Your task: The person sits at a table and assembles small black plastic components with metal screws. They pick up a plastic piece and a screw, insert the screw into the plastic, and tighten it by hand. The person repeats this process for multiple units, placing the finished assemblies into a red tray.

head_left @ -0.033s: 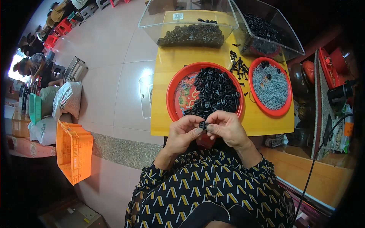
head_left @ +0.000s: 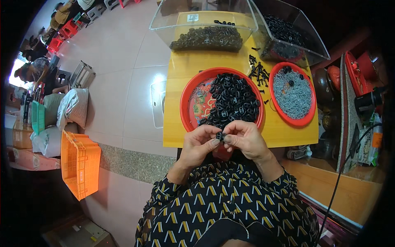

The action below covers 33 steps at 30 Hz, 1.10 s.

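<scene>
My left hand (head_left: 197, 145) pinches a small black oval plastic piece with holes (head_left: 219, 135) between thumb and fingertips. Closed against the same piece from the other side are the thumb and forefinger of my right hand (head_left: 247, 140); anything smaller between them is hidden. Both hands are at the near rim of a red basin (head_left: 185, 91), which holds a heap of similar black pieces (head_left: 234, 99). To its right, a second red basin (head_left: 297, 122) is filled with silvery screws (head_left: 292, 96), a few black pieces lying on top.
Loose black slender parts (head_left: 259, 74) lie between the basins on the yellow table (head_left: 175, 136). Two clear bins, left (head_left: 205, 39) and right (head_left: 288, 35), hold more black pieces at the back. An orange crate (head_left: 82, 168) and white sacks (head_left: 74, 108) stand left; people sit far left.
</scene>
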Motion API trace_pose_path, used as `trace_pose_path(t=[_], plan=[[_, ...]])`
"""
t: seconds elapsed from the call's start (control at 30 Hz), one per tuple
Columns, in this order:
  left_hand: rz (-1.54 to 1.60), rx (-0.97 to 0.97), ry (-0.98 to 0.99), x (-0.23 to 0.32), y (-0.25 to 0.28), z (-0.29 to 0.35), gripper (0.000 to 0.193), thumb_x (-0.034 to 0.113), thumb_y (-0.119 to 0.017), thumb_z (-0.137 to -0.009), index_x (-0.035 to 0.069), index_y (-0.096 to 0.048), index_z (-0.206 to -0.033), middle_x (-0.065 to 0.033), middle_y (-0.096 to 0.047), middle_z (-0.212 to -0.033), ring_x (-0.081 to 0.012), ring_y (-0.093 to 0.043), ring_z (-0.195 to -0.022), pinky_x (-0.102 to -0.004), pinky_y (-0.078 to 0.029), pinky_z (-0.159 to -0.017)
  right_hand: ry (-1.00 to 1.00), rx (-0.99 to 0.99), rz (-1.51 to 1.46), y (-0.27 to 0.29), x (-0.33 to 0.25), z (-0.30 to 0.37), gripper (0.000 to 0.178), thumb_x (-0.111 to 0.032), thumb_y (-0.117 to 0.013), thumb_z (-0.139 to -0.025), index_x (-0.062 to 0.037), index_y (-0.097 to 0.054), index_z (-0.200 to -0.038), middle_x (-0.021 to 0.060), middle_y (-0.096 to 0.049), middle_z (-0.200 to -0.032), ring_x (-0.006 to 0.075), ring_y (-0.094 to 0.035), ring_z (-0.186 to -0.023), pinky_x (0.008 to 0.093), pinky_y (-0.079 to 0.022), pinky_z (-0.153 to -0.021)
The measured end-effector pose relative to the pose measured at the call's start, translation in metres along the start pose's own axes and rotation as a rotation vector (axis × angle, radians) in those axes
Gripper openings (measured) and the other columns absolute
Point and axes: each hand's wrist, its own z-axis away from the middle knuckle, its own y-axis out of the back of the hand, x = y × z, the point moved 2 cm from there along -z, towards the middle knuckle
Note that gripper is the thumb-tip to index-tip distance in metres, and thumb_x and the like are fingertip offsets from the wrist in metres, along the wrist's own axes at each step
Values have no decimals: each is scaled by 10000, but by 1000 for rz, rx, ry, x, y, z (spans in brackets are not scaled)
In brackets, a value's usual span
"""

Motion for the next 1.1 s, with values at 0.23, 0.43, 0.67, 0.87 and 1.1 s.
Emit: trace_pose_path(t=[0.23, 0.43, 0.67, 0.87, 1.1], plan=[[-90, -9, -2, 0, -3, 0, 233, 34, -564, -814, -43, -509, -1026, -81, -594, -915, -128, -574, -822, -258, -472, -737, -54, -35, -57, 7, 5, 0, 159, -80, -623, -780, 16, -544, -879, 45, -569, -725, 95, -569, -618, 202, -494, -537], [-97, -5, -13, 0, -5, 0, 227, 34, -560, -818, -45, -510, -1024, -81, -593, -918, -124, -571, -824, -256, -468, -744, -58, -35, -58, 8, 4, 1, 163, -82, -619, -784, 20, -538, -882, 49, -565, -716, 104, -571, -614, 207, -496, -534], [-84, 24, -15, 2, -7, -4, 227, 10, -563, -808, -45, -505, -1021, -76, -585, -909, -119, -563, -829, -253, -463, -740, -57, 18, -36, 3, -3, 1, 102, -54, -600, -790, 14, -543, -840, 36, -564, -687, 84, -561, -589, 193, -486, -511], [-95, 31, -26, -2, -8, -6, 228, -5, -568, -798, -39, -505, -1015, -78, -584, -903, -124, -569, -817, -252, -472, -737, -68, 79, 64, 3, -4, 2, 66, -49, -585, -790, 5, -550, -804, 20, -558, -649, 59, -544, -547, 179, -469, -464], [-123, 30, -18, 0, -2, -3, 243, -16, -566, -796, -38, -501, -1029, -73, -585, -910, -114, -556, -832, -248, -456, -750, -133, 128, 121, 10, -14, 6, 67, -51, -591, -775, -2, -549, -790, 9, -550, -630, 50, -534, -520, 172, -458, -444]])
